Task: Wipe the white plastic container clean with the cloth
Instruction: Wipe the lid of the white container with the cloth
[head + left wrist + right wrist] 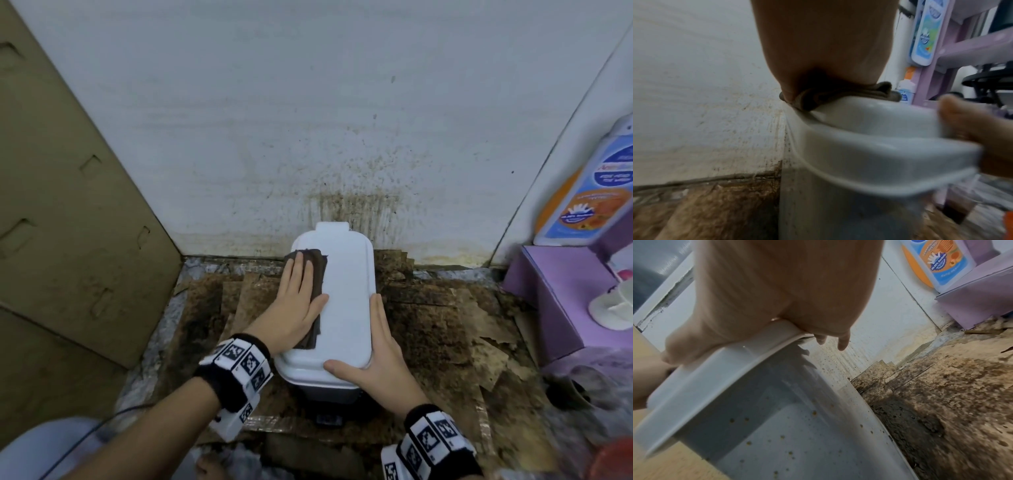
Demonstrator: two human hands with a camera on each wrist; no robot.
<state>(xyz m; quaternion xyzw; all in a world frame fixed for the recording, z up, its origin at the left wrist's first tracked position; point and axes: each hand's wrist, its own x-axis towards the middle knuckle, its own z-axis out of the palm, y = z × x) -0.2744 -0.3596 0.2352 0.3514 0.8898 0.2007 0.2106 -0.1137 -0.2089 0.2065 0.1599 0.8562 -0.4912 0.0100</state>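
The white plastic container (346, 291) stands upright on stained cardboard against the wall, its white lid facing up. A dark brown cloth (317, 270) lies on the lid's left half. My left hand (296, 301) lies flat on the cloth with straight fingers, pressing it against the lid. In the left wrist view the cloth (838, 95) bunches under my palm at the lid's edge. My right hand (373, 346) rests open along the lid's right rim, thumb across the near corner. The container's side (797, 426) carries brown specks.
Dirty, peeling cardboard (445, 325) covers the floor around the container. The white wall (342, 154) behind is splattered brown. A cardboard sheet (68, 205) leans at the left. A purple box (555, 301) and a detergent bottle (589, 192) stand at the right.
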